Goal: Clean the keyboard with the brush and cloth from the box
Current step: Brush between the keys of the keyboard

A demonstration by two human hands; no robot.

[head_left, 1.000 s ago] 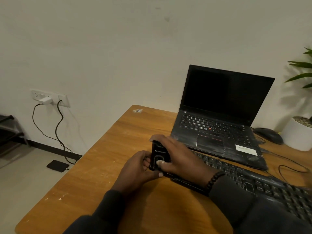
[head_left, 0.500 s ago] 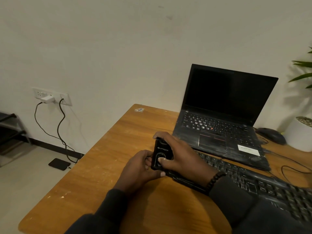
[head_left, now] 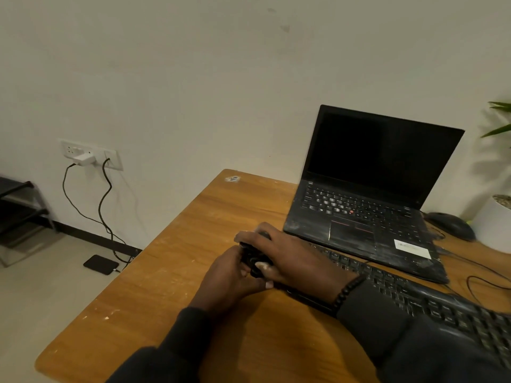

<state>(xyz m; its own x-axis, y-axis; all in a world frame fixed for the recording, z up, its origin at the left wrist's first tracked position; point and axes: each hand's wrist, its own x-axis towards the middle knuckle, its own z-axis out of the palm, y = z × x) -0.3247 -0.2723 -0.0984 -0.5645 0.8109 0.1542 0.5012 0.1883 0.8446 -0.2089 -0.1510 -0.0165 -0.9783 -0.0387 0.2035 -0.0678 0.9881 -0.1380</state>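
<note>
A small black box (head_left: pixel 252 258) stands on the wooden table (head_left: pixel 166 272) at the left end of the black keyboard (head_left: pixel 431 297). My right hand (head_left: pixel 290 255) is wrapped over its top and right side. My left hand (head_left: pixel 229 275) grips its left side from below. Most of the box is hidden between my fingers, so I cannot tell if it is open. No brush or cloth shows. The keyboard runs from under my right wrist to the lower right corner.
An open black laptop (head_left: pixel 367 194) with a dark screen sits behind the keyboard. A black mouse (head_left: pixel 450 225) and a white plant pot (head_left: pixel 495 222) stand at the right. Cables (head_left: pixel 475 275) trail across the table's right side. Wall sockets (head_left: pixel 91 156) and a floor device (head_left: pixel 101 264) are left.
Both hands have closed tighter over the box, hiding its printed front. The view has drifted slightly leftwards; the box stays at the keyboard's left end.
</note>
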